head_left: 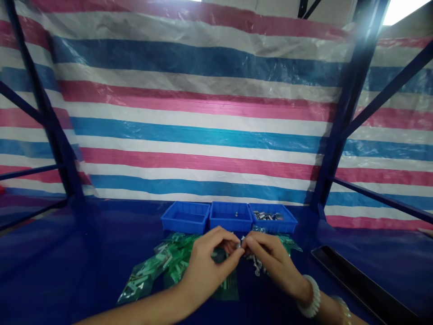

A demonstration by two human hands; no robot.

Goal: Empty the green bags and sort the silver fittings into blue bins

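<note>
Our left hand (205, 258) pinches a part (238, 246); beside it, our right hand's (273, 258) grip we cannot tell. Bags (181, 257) lie near.

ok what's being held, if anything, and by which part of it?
Left hand: a small shiny piece, pinched between thumb and fingers; too small to tell which part. Right hand: fingertips close beside it, hold unclear.

Small-parts workshop: blue parts bins (230, 224)

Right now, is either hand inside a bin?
No, the left hand and right hand are close together on the near side of the bins.
</note>
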